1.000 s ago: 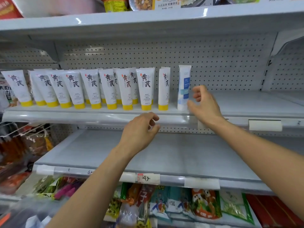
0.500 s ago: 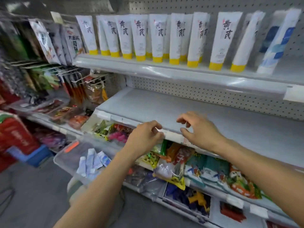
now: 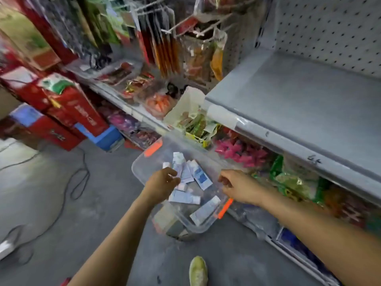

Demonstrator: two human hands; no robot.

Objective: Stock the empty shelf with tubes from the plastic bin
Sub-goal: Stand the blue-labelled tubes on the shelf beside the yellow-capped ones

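A clear plastic bin (image 3: 138, 164) with orange latches stands on the floor below the shelves. Several white and blue tubes lie loose in it, one (image 3: 199, 176) near the middle and another (image 3: 206, 211) by the near wall. My left hand (image 3: 162, 183) reaches into the bin with its fingers curled down onto the tubes; motion blur hides whether it holds one. My right hand (image 3: 240, 186) hovers over the bin's right rim, fingers loosely curled and holding nothing. The empty grey shelf (image 3: 299, 104) runs along the upper right.
Snack packets (image 3: 237, 151) fill the shelf under the empty one, right beside the bin. Red boxes (image 3: 70, 112) and a blue crate (image 3: 107, 137) stand on the floor at left. A black cable (image 3: 78, 182) loops across the floor. A shoe (image 3: 198, 271) shows below.
My view has swung down and left from the stocked top shelf to the bin on the floor. Both hands have dropped from the shelf edge to the bin.
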